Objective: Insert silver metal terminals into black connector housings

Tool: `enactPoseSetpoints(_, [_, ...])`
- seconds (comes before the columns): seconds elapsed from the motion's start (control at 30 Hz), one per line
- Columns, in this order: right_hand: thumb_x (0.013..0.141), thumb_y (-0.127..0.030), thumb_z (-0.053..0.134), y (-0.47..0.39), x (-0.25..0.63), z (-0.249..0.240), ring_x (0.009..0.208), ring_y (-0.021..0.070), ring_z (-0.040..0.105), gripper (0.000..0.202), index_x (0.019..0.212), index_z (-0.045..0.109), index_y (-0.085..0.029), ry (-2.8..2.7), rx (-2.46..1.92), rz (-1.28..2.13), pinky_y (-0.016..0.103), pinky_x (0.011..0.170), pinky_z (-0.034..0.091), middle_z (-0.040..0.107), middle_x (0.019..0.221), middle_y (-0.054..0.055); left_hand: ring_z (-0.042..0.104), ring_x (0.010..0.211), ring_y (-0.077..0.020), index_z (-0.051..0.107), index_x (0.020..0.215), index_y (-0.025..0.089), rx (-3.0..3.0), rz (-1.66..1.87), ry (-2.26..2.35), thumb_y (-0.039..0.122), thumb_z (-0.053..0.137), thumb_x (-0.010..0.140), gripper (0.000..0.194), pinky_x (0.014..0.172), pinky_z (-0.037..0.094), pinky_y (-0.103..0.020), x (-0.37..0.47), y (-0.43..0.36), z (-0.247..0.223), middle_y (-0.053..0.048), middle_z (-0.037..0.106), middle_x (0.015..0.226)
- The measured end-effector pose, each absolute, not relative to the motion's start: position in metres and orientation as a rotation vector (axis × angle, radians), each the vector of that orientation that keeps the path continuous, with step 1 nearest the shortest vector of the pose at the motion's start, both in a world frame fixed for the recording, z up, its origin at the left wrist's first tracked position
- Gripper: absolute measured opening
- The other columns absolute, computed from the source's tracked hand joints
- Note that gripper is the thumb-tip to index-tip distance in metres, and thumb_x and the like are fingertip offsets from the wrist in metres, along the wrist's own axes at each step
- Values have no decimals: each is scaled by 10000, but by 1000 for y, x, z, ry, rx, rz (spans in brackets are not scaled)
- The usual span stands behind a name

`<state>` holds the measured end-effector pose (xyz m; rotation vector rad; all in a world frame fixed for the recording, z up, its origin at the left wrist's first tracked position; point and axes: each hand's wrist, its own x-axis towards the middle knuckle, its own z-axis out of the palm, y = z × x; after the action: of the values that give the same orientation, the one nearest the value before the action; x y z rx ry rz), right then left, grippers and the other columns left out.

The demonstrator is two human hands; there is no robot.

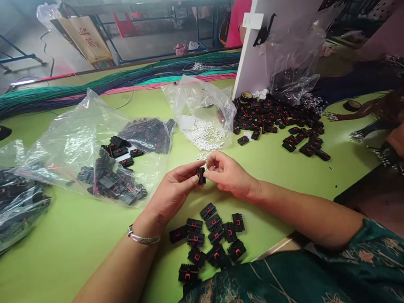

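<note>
Left hand [176,184] has a black connector [200,175] pinched, right hand [230,175] right up against it, can't tell if it's gripping. Paper bag [84,39] way beyond the grip, off left: red characters, too blurry to read.

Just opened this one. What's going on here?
The left hand holds a small black-and-red block between thumb and fingers. The right hand is up against its side; whether it pinches anything is hard to tell. Similar loose blocks lie on the green table near the person's body, with a clear bag of white pieces beyond the hands.
</note>
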<state>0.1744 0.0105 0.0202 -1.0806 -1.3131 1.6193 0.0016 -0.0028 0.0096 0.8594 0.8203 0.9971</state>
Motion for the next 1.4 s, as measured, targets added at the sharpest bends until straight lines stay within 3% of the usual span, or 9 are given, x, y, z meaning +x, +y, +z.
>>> enactPoseSetpoints(0.1, [738, -235, 620, 11, 172, 21, 390, 28, 259, 221, 833, 420, -226, -1202, -1090, 1763, 180, 323, 198, 384, 637, -113, 643, 895, -149, 767, 1080, 222, 946, 1000, 874, 204, 800, 731, 351, 808, 501, -250, 1, -3, 8, -74, 748, 1048])
enactPoseSetpoints(0.23, [776, -305, 644, 17, 176, 21, 413, 27, 306, 208, 859, 482, -205, -1315, -1056, 1687, 197, 357, 251, 476, 702, -84, 645, 794, -125, 773, 1047, 225, 891, 1043, 841, 213, 821, 708, 343, 767, 516, -244, 2, -1, 11, -57, 750, 970])
enactPoseSetpoints(0.33, [847, -360, 596, 26, 186, 18, 504, 58, 392, 184, 862, 559, -181, -1515, -1092, 1449, 224, 463, 339, 539, 738, -41, 635, 747, -104, 767, 1036, 217, 764, 1141, 802, 196, 833, 690, 353, 734, 515, -222, 1, 2, 15, -29, 725, 870])
enactPoseSetpoints(0.47, [825, -221, 614, 35, 193, 13, 674, 118, 499, 111, 731, 615, -163, -2002, -1354, 878, 277, 659, 390, 601, 737, 9, 634, 765, -106, 754, 1043, 199, 675, 1192, 824, 164, 826, 695, 357, 734, 514, -217, -2, 6, 17, -28, 701, 860])
enactPoseSetpoints(0.6, [861, -296, 630, 31, 185, 11, 781, 173, 545, 149, 811, 657, -158, -2347, -1552, 532, 302, 684, 377, 646, 867, 73, 621, 760, -106, 745, 1062, 185, 689, 1174, 812, 165, 812, 713, 356, 716, 508, -217, -2, 6, 14, -36, 694, 872])
enactPoseSetpoints(0.77, [932, -285, 531, 28, 175, 13, 836, 214, 589, 186, 925, 656, -148, -2468, -1648, 417, 317, 681, 383, 664, 961, 120, 623, 759, -105, 746, 1049, 186, 692, 1140, 782, 164, 811, 712, 344, 708, 507, -210, -2, 5, 10, -34, 699, 872])
enactPoseSetpoints(1.0, [951, -216, 460, 27, 181, 14, 820, 206, 580, 191, 952, 638, -144, -2534, -1605, 464, 317, 682, 380, 649, 994, 127, 654, 744, -129, 724, 1068, 182, 712, 1015, 697, 170, 798, 731, 345, 694, 515, -236, -6, 4, 4, -54, 713, 870])
enactPoseSetpoints(1.17, [906, -185, 522, 29, 194, 17, 813, 153, 534, 103, 825, 583, -167, -2131, -1261, 759, 291, 748, 407, 604, 870, 44, 649, 781, -130, 716, 1066, 180, 696, 1004, 690, 154, 778, 752, 321, 709, 505, -230, -3, 2, 4, -55, 703, 886])
enactPoseSetpoints(1.4, [852, -432, 630, 16, 185, 28, 595, 80, 486, 255, 841, 577, -183, -1518, -915, 1492, 233, 555, 406, 555, 726, -27, 615, 744, -117, 655, 1227, 215, 689, 996, 669, 162, 776, 754, 491, 700, 481, -233, 5, -2, 6, -33, 667, 862])
